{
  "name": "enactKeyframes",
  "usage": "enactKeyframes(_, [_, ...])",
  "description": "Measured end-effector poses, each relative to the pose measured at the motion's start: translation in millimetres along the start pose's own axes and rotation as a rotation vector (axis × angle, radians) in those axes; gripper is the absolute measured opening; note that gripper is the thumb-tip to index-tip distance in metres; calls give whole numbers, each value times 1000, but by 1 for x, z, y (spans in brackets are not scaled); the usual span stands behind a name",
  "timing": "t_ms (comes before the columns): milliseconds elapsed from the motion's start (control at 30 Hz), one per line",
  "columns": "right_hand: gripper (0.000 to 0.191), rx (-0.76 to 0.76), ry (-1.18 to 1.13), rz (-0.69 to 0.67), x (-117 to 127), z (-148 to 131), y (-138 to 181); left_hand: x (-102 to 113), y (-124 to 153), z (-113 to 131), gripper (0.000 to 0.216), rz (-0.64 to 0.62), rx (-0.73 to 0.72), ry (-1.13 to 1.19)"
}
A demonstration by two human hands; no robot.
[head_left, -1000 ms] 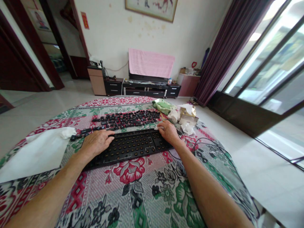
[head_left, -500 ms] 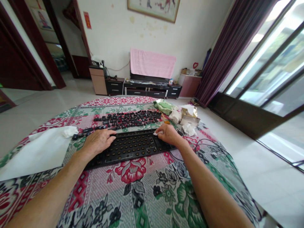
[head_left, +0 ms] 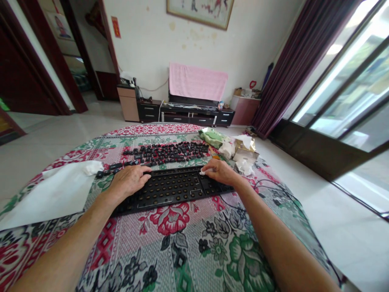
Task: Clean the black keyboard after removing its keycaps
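Note:
A black keyboard [head_left: 173,187] with its keycaps off lies on the flowered tablecloth, rows of small round key posts showing. Over its left end, my left hand [head_left: 129,179] grips the far edge, the thumb on the top face. My right hand [head_left: 220,172] pinches a small wad of white tissue [head_left: 202,172] against the far edge, right of the middle. Parts of both keyboard ends are hidden under my hands. Just beyond it, many loose black keycaps [head_left: 170,152] lie spread in a band.
White paper [head_left: 63,194] lies at the left. To the right are a tissue box [head_left: 245,151], crumpled tissues [head_left: 244,166], a green packet [head_left: 212,138] and a brush with an amber-coloured part [head_left: 214,155]. A black cable [head_left: 273,184] runs over the tablecloth [head_left: 182,259] at the right.
The whole view has shifted slightly, so everything appears a little further right. Both hands keep nearly the same places on the keyboard.

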State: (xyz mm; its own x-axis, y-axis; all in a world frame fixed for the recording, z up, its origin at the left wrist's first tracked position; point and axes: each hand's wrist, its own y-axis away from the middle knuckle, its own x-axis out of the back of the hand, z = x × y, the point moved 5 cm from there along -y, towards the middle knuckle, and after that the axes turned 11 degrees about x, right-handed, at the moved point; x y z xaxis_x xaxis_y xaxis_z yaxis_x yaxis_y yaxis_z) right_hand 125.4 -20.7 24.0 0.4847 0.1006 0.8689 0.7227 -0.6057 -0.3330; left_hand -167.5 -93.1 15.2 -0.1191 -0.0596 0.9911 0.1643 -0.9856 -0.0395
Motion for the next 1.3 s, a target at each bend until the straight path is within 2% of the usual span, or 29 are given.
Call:
enactKeyframes(133, [22,119,7,-103,1,-5,-1,0,0,1,41,-1,-11,7])
enactKeyframes(367, [33,279,28,-157,1,-6,5,-2,-2,-2,41,-8,-12,7])
enactKeyframes(500, [35,311,3,-103,1,-6,6,-1,-2,-1,39,-5,-4,18])
enactKeyframes(767, [31,277,-44,-45,-2,-2,7,-4,-3,-2,41,-19,8,37])
enactKeyframes(933, [28,228,-6,105,-6,6,14,-4,-4,-3,39,-5,-3,21])
enactKeyframes(1300, [25,272,27,176,-8,7,10,0,-1,2,40,63,11,-80])
